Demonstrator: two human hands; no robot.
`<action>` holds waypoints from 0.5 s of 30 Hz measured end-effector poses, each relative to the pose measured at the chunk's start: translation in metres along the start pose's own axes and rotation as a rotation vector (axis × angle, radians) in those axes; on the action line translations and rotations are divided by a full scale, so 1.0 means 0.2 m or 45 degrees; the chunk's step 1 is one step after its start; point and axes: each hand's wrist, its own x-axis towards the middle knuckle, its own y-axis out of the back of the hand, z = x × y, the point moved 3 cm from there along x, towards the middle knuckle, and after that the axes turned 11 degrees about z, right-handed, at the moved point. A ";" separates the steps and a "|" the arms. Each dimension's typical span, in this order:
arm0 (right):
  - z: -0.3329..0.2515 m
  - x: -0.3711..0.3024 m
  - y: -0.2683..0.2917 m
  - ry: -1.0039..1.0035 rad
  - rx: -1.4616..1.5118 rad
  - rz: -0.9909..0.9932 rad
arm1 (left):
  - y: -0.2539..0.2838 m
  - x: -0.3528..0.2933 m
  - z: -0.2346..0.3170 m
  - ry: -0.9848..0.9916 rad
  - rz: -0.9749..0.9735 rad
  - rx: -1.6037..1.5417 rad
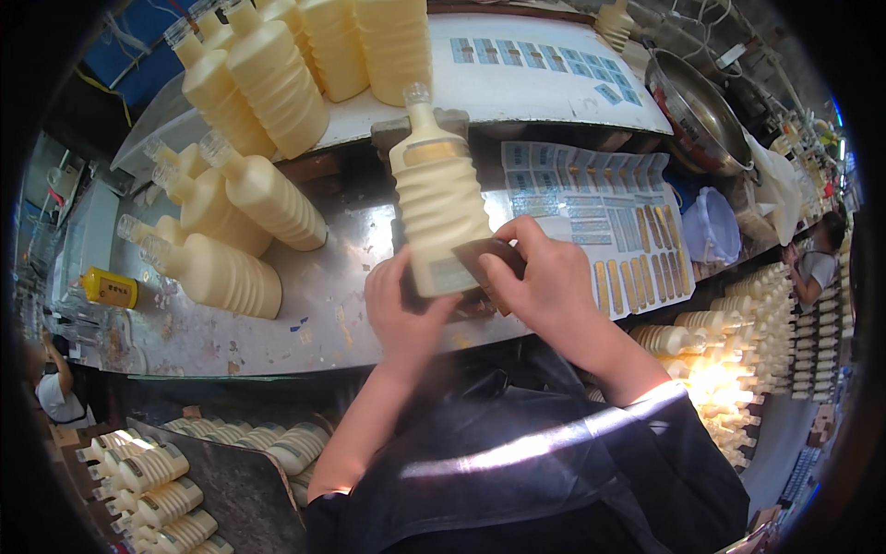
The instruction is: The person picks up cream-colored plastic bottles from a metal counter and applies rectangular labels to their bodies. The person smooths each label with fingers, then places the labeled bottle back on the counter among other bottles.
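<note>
A cream-coloured ribbed bottle (441, 198) with a clear glass-like neck lies on a dark support in front of me, its neck pointing away. It bears a gold label strip near the shoulder and a pale grey-green label (449, 275) near the base. My left hand (404, 309) grips the bottle's base end, thumb and fingers on either side. In my right hand (551, 282), a dark brown flat piece (489, 261), like a scraper, is pinched between thumb and fingers. Its edge rests against the bottle's lower right side, by the label.
Beside the bottle lie sheets of blue and gold labels (600, 212); more labels sit on a white raised board (535, 92). Cream bottles (221, 277) stand or lie at left. A metal pan (706, 115), purple basket (711, 226) and yellow container (109, 288) flank the metal table (314, 342).
</note>
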 end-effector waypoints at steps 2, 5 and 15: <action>-0.07 -0.05 -0.03 0.016 0.148 0.007 | 0.00 0.00 -0.01 0.015 -0.014 -0.024; -0.06 -0.06 -0.07 0.012 0.105 -0.079 | 0.02 -0.01 -0.07 0.025 -0.050 -0.048; 0.19 -0.08 -0.06 -0.241 0.175 -0.086 | -0.10 0.02 0.01 0.336 -0.063 0.105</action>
